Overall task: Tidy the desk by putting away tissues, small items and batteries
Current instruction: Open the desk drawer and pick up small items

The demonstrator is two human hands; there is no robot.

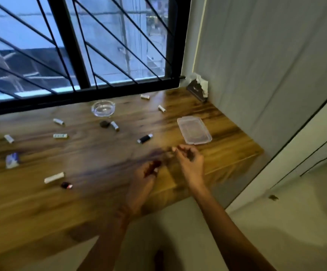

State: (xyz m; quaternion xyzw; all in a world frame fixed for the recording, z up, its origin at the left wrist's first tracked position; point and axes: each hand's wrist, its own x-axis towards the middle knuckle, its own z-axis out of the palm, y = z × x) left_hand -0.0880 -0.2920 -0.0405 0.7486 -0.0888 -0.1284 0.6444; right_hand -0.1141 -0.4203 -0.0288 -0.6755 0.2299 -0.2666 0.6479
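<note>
Head view: white batteries (60, 136) scattered across desk (100, 202); left hand (145, 176) grips dark item (156, 164), right hand (190, 159) blurred, hold unclear.

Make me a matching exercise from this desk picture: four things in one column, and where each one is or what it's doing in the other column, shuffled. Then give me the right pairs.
Column one
1. glass ashtray
2. clear plastic container
3. blue and white packet
4. left hand

Column two
A. grips a small dark red thing
B. left part of the desk
C. closest to the window
D. right end of the desk

Pairs: 1-C, 2-D, 3-B, 4-A
</note>
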